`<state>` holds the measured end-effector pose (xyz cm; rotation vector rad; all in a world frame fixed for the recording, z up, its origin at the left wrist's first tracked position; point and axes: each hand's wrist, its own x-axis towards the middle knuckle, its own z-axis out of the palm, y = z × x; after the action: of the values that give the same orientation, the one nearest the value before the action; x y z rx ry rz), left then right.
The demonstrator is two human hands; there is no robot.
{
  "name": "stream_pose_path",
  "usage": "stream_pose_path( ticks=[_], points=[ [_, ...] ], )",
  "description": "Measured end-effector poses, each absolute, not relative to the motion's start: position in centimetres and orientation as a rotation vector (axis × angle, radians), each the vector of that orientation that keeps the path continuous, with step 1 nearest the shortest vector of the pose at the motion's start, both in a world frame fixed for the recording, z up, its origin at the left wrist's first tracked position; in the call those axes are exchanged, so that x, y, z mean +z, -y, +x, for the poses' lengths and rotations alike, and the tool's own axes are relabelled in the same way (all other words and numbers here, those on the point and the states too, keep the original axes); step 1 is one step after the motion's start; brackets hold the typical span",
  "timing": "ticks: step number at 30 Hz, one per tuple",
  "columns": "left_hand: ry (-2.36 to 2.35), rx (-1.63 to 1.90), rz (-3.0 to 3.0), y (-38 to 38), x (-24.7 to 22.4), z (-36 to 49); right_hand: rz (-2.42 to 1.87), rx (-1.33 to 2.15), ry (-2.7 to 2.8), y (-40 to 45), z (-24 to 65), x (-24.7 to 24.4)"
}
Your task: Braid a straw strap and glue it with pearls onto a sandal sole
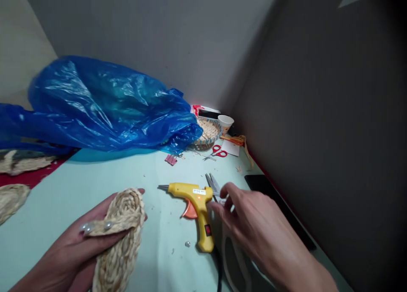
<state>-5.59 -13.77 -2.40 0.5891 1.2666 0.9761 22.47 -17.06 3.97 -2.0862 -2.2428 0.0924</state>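
Observation:
My left hand point(73, 241) is wrapped round a small braided straw slipper point(119, 249). Several pearl beads point(108, 225) sit along the slipper's strap, close to my thumb. On the right, my right hand point(251, 215) hovers at the scissors point(235, 258) with pale handles, fingers curled and a gap between thumb and forefinger. It partly covers the scissors, and whether it touches them is unclear. Just left of these fingers lies a yellow glue gun point(190, 192) with an orange trigger, nozzle pointing left. A loose shiny bead point(187, 244) rests beside the gun's handle.
A big blue plastic bag point(111, 105) fills the back left. Behind are a woven basket point(210, 130), a paper cup point(225, 121), red-handled scissors point(219, 152) and a pink clip point(171, 159). Other straw pieces point(12, 198) lie left. A dark flat object point(276, 207) lies along the right wall.

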Motion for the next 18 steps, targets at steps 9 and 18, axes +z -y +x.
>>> stream_pose_path(
  ticks=[9, 18],
  points=[
    [-1.236, 0.941, 0.391, 13.5, -2.2, -6.4, -1.956, 0.021, 2.261, 18.6, 20.4, 1.2],
    [-1.142, 0.893, 0.333, 13.5, -3.5, -8.0, -2.1, 0.502, 1.817, 17.8, 20.4, 1.9]
  ],
)
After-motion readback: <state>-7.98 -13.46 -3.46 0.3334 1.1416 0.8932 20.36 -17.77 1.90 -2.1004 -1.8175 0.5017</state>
